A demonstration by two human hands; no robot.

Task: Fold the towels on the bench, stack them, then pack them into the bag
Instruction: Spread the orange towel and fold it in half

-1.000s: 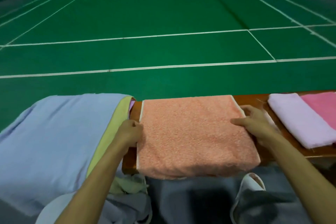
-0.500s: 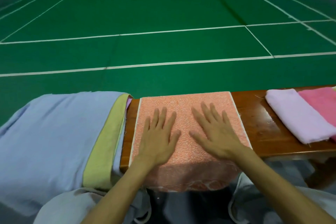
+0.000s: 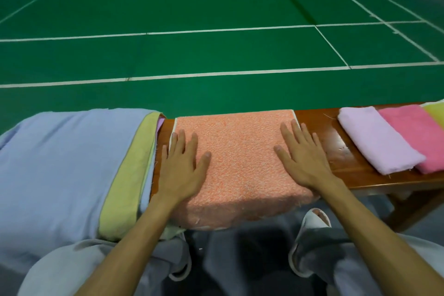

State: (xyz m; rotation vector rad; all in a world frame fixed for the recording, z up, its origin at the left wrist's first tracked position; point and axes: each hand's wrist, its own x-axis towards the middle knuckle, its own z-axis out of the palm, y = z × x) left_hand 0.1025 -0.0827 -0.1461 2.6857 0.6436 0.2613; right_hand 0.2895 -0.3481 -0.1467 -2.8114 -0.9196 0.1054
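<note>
An orange towel [image 3: 240, 151] lies flat across the wooden bench [image 3: 322, 122], its near edge hanging over the front. My left hand [image 3: 181, 163] presses flat on the towel's left edge, fingers straight and spread. On the towel's right edge my right hand [image 3: 301, 156] lies flat too, its outer fingers reaching the bare wood. Left of the orange towel sits a pile of unfolded cloth: a light blue towel [image 3: 60, 163] on top, a yellow-green one [image 3: 129, 175] under it. No bag is in view.
Folded towels lie in a row at the bench's right end: a lilac one [image 3: 377, 142], a pink one [image 3: 418, 134] and a yellow one [image 3: 436, 113] at the frame edge. Green court floor [image 3: 216, 43] with white lines stretches beyond. My slippered feet [image 3: 312, 221] show below the bench.
Both hands slid outward from the middle of the orange towel to its left and right edges, staying flat. A second ago they held the towel's sides.
</note>
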